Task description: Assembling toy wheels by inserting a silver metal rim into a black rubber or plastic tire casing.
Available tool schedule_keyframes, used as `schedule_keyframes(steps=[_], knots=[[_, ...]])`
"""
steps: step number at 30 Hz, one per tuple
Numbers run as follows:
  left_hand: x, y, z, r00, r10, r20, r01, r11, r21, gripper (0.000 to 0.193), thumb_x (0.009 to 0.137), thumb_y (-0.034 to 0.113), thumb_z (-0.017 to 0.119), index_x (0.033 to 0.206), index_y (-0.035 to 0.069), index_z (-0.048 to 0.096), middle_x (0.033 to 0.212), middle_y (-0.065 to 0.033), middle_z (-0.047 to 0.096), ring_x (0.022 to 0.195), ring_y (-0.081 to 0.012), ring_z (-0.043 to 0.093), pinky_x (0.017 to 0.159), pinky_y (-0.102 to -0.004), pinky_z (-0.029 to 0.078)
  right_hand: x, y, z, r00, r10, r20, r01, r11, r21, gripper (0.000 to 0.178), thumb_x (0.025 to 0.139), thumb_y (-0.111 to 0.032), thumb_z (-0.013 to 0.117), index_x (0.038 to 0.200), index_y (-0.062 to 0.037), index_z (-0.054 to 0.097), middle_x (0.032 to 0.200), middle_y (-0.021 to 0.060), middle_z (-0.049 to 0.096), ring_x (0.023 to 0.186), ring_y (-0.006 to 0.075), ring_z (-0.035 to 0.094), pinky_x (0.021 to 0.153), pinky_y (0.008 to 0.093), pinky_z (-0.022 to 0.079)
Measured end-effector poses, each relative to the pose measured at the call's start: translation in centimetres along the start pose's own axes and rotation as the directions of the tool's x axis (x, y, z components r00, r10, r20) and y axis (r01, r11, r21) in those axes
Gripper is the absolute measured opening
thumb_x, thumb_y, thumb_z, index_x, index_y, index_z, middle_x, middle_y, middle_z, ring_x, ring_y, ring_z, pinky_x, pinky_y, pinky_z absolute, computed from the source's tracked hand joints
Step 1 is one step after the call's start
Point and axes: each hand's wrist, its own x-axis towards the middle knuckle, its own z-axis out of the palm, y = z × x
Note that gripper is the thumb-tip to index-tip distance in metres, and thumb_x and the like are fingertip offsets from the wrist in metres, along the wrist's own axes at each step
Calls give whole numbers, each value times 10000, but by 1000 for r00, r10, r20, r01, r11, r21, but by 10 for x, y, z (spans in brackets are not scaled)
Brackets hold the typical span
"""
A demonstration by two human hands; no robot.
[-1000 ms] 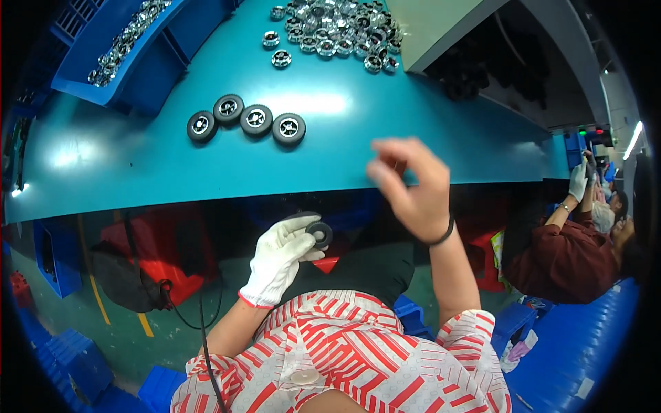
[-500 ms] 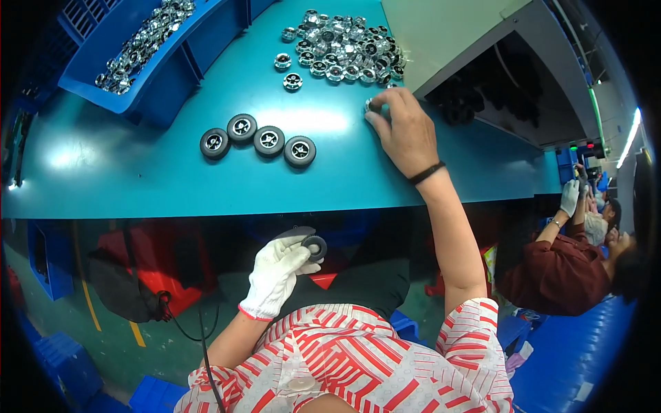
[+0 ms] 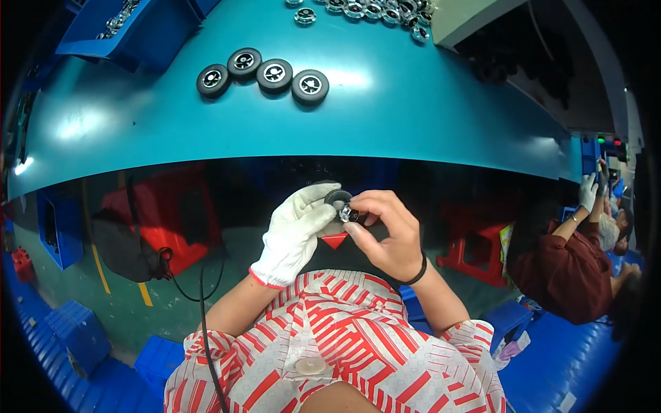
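Note:
My left hand [image 3: 295,230], in a white knit glove, grips a small black rubber tyre [image 3: 338,197] between thumb and fingers. Bare, with a black band at the wrist, my right hand [image 3: 389,230] pinches a shiny chrome wheel hub [image 3: 350,214] right at the tyre. Both hands meet in front of my body, below the table's near edge. Whether the hub has entered the tyre I cannot tell. Beyond them on the teal table [image 3: 227,131] lie several finished wheels [image 3: 275,76], black tyres with chrome hubs, in a short uneven row.
Loose chrome hubs [image 3: 372,12] are heaped at the table's far side. A blue bin [image 3: 148,34] holding more hubs stands far left. At the right is a pale machine housing [image 3: 475,17] with a dark opening. A person in a dark red top [image 3: 561,275] works farther right.
My right hand has come back from near the hub pile to my left hand, carrying a hub to the tyre. The view has tilted, so the table sits higher.

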Motion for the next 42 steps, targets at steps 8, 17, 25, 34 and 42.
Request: schedule_keyframes(steps=[8, 17, 25, 34, 42], knots=[[-7, -11, 7, 996, 83, -18, -75, 958, 277, 439, 832, 17, 616, 1242, -48, 473, 1104, -137, 600, 986, -192, 615, 849, -314, 540, -16, 14, 9, 997, -11, -82, 9, 1000, -24, 290, 721, 12, 713, 992, -1, 609, 972, 128, 601, 789, 226, 621, 619, 270, 531], [-8, -17, 7, 990, 144, -10, -135, 949, 285, 480, 785, -51, 676, 1219, -36, 472, 1075, -124, 591, 985, -173, 603, 854, -283, 523, -17, 26, 9, 997, -62, -46, 58, 995, -77, 350, 655, 20, 739, 983, -13, 623, 919, 121, 607, 796, 241, 609, 622, 303, 513], [-11, -17, 3, 974, 228, -3, -201, 866, 457, 462, 780, -48, 686, 1187, -18, 468, 1089, -118, 564, 976, -178, 601, 855, -290, 518, -19, 32, 13, 966, 194, 169, -214, 971, 108, 516, 678, 34, 701, 1166, -20, 543, 1034, 132, 563, 813, 238, 606, 698, 284, 527], [-8, 3, 6, 975, 165, 149, -198, 339, 920, 407, 746, -42, 699, 1129, -34, 561, 1043, -142, 625, 903, -206, 647, 783, -297, 536, -14, 33, 13, 989, 44, 144, -22, 989, -147, 327, 654, 40, 698, 947, -3, 558, 880, 134, 599, 779, 294, 612, 635, 334, 515], [-2, -13, -6, 943, 301, 142, -300, 587, 752, 332, 813, 36, 673, 1120, -35, 566, 1001, -140, 653, 866, -187, 666, 754, -272, 539, -9, 27, 18, 986, 92, 142, -74, 989, -127, 314, 662, 48, 688, 935, 3, 540, 863, 135, 583, 757, 291, 607, 633, 341, 506]])
